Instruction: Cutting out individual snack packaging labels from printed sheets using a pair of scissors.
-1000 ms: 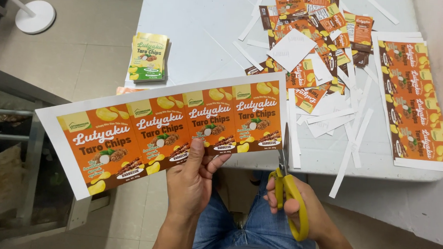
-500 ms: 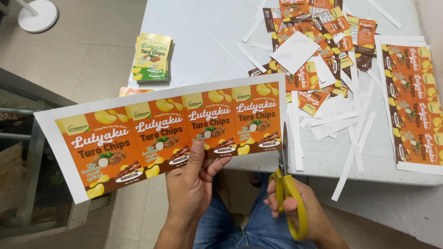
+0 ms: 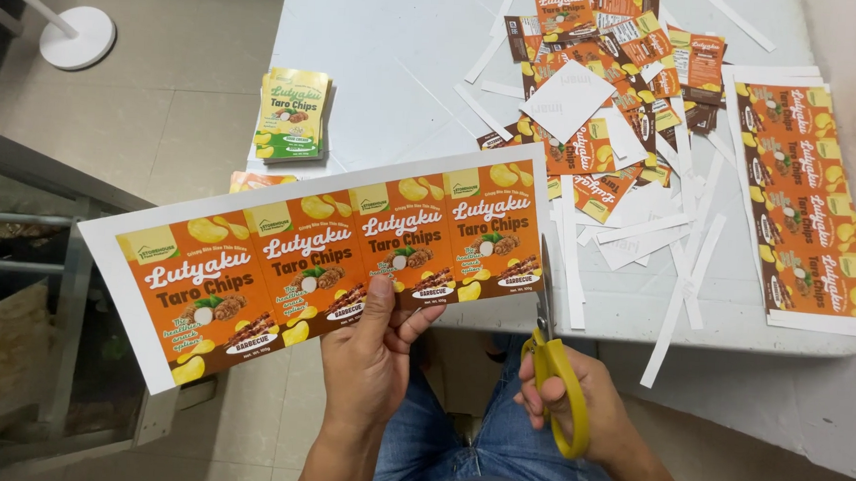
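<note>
My left hand [image 3: 377,349] grips the lower edge of a long white sheet [image 3: 321,265] printed with a row of orange snack labels, holding it level above my lap. In my right hand [image 3: 575,406] are yellow-handled scissors [image 3: 555,371], blades pointing up against the sheet's right edge. The blades sit at the white margin beside the last label.
A white table [image 3: 407,66] ahead carries a heap of cut orange labels [image 3: 598,94], several white paper strips [image 3: 682,271], a stack of uncut orange sheets [image 3: 809,209] at right and a green label stack [image 3: 292,114] at left. A white stand base [image 3: 78,38] is on the floor.
The sheet and both hands have stayed almost in place; the scissors remain at the sheet's right edge with only a slight shift.
</note>
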